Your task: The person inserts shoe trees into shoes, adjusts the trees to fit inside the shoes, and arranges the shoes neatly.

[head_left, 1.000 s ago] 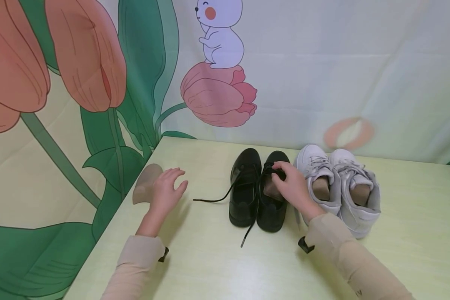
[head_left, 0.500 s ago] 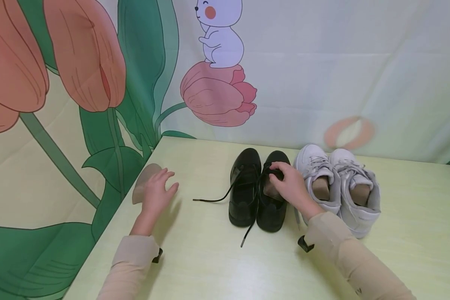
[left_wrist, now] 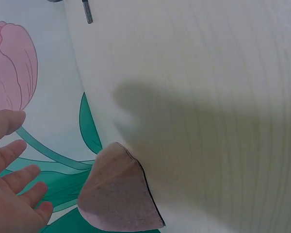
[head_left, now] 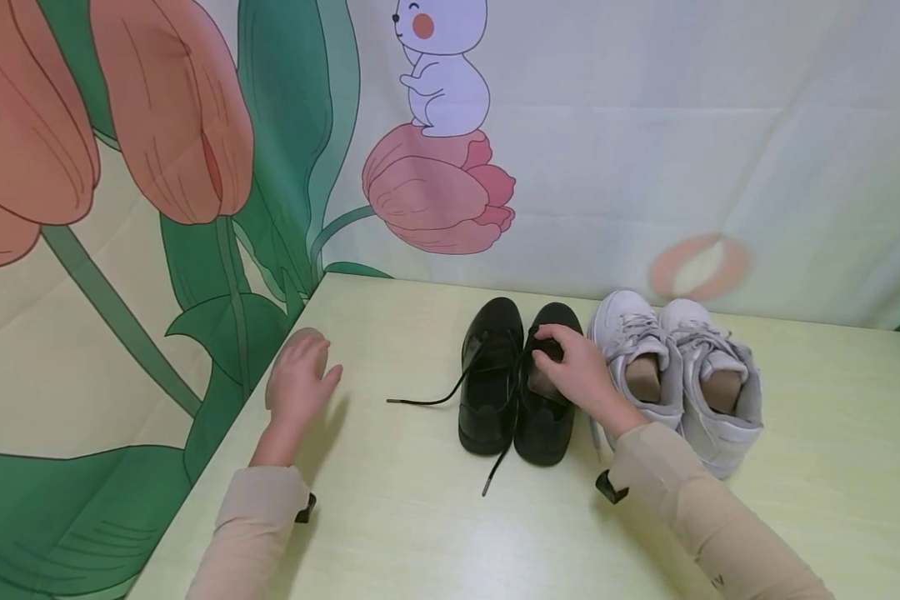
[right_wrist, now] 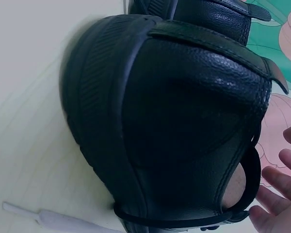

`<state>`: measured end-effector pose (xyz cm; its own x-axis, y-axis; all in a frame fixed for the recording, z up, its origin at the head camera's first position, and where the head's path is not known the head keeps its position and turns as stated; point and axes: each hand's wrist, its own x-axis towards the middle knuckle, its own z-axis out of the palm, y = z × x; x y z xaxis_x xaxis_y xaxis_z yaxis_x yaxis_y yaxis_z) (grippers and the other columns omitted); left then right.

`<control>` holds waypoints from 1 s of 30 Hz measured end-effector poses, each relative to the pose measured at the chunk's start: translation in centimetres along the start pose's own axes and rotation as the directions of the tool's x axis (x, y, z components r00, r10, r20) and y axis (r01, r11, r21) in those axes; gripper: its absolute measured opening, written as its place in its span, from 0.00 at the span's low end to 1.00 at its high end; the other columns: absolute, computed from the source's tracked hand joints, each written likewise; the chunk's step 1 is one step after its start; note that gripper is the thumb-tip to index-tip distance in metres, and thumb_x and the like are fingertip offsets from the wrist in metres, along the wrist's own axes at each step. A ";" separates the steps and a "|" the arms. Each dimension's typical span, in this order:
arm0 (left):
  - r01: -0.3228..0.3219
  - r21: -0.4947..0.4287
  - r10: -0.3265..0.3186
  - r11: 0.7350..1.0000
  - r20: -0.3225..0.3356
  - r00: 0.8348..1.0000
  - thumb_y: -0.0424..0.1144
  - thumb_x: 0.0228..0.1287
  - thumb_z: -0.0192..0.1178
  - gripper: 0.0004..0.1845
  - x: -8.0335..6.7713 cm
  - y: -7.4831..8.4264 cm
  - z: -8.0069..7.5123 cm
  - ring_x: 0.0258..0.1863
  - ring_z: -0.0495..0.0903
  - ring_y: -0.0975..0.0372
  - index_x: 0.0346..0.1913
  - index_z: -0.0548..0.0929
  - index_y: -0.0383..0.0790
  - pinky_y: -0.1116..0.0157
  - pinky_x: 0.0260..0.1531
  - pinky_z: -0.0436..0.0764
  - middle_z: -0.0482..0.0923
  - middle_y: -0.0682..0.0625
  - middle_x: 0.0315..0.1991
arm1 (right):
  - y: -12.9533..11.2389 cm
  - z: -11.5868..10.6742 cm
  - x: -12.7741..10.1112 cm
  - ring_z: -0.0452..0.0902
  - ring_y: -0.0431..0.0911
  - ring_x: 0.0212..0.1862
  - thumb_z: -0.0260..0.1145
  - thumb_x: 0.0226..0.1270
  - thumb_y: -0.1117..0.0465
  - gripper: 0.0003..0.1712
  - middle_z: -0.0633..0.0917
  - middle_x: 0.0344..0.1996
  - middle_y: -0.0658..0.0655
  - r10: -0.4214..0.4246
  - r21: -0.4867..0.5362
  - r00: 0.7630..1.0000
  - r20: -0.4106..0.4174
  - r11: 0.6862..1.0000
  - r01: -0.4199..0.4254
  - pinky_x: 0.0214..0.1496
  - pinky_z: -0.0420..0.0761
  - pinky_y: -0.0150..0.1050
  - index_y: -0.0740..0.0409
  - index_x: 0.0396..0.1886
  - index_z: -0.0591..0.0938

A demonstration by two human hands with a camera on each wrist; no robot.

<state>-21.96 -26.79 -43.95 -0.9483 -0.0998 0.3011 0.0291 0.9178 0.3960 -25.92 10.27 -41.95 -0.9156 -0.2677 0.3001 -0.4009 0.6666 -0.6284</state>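
Your left fingers [head_left: 322, 377] hover spread over the loose insole [left_wrist: 117, 194] at nine o'clock; right hand [head_left: 576, 373] pinches the black shoe [head_left: 546, 392], one insole seated.

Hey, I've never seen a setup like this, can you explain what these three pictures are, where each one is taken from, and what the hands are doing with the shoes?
There is no machine here: a person works with bare hands and wears three cameras. The wide picture comes from the head and looks down at a pale green table. On it stand a pair of black shoes with loose laces and a pair of white sneakers with tan inserts.

The right hand rests on the opening of the right black shoe, fingers curled at its tongue. The right wrist camera shows that shoe's heel up close.

The left hand lies open over a tan insole at the table's left edge. The left wrist camera shows the insole, with the fingers beside it.
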 end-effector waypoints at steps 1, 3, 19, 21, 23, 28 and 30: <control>0.005 0.001 -0.005 1.000 0.000 1.000 0.41 0.55 0.57 0.22 0.0 -0.1 0.0 0.60 0.61 0.45 0.52 0.73 0.34 0.50 0.59 0.58 0.66 0.37 0.58 | 0.0 0.0 0.0 0.72 0.51 0.54 0.59 0.58 0.58 0.16 0.79 0.48 0.58 0.002 -0.001 1.000 0.002 1.000 -0.002 0.55 0.70 0.47 0.59 0.45 0.77; 0.009 -0.006 -0.009 1.000 -0.002 1.000 0.41 0.55 0.57 0.23 -0.1 -0.3 0.0 0.60 0.61 0.44 0.53 0.73 0.33 0.50 0.59 0.58 0.66 0.37 0.58 | -0.1 0.0 0.0 0.72 0.51 0.54 0.59 0.57 0.58 0.16 0.79 0.48 0.58 0.009 -0.003 1.000 0.008 1.000 -0.009 0.55 0.69 0.46 0.59 0.45 0.77; 0.060 -0.046 -0.062 0.997 -0.051 0.997 0.39 0.53 0.58 0.26 0.2 -1.7 0.8 0.57 0.62 0.41 0.54 0.69 0.29 0.44 0.55 0.60 0.62 0.34 0.59 | 0.3 0.2 0.0 0.73 0.50 0.52 0.59 0.57 0.58 0.16 0.79 0.48 0.57 0.004 -0.016 1.000 0.019 1.000 -0.004 0.53 0.70 0.46 0.58 0.45 0.77; 0.063 -0.041 -0.064 0.997 -0.045 0.997 0.39 0.53 0.58 0.26 0.3 -1.7 0.8 0.57 0.62 0.40 0.55 0.68 0.29 0.43 0.55 0.60 0.61 0.34 0.59 | 0.3 0.3 0.0 0.73 0.50 0.52 0.59 0.57 0.58 0.16 0.79 0.48 0.57 0.005 -0.013 1.000 0.019 1.000 -0.004 0.53 0.70 0.46 0.58 0.45 0.77; 0.067 -0.038 -0.069 0.997 -0.035 0.997 0.39 0.53 0.58 0.27 0.3 -1.8 0.8 0.57 0.61 0.40 0.55 0.68 0.30 0.43 0.55 0.60 0.61 0.34 0.59 | 0.3 0.3 0.0 0.73 0.50 0.52 0.59 0.57 0.57 0.16 0.79 0.48 0.57 0.004 -0.013 1.000 0.021 1.000 -0.004 0.53 0.70 0.46 0.58 0.45 0.77; 0.083 -0.023 -0.083 0.996 0.003 0.997 0.41 0.54 0.57 0.27 0.3 -1.9 0.9 0.59 0.60 0.40 0.56 0.67 0.31 0.42 0.55 0.58 0.60 0.33 0.60 | 0.4 0.3 0.0 0.72 0.51 0.53 0.59 0.57 0.58 0.16 0.79 0.48 0.58 -0.006 -0.013 1.000 0.022 1.000 0.006 0.53 0.70 0.46 0.58 0.45 0.77; 0.086 -0.015 -0.086 0.996 0.015 0.996 0.41 0.55 0.56 0.27 0.3 -2.0 0.9 0.59 0.60 0.40 0.56 0.67 0.31 0.42 0.55 0.58 0.59 0.33 0.61 | 0.4 0.3 0.0 0.72 0.51 0.53 0.59 0.57 0.58 0.16 0.79 0.48 0.58 -0.011 -0.015 1.000 0.023 1.000 0.012 0.54 0.70 0.46 0.58 0.45 0.77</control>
<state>-22.61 -28.28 -45.39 -0.9519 -0.1723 0.2533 -0.0476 0.8999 0.4334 -26.08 10.33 -42.46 -0.9114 -0.2914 0.2904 -0.4111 0.6739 -0.6139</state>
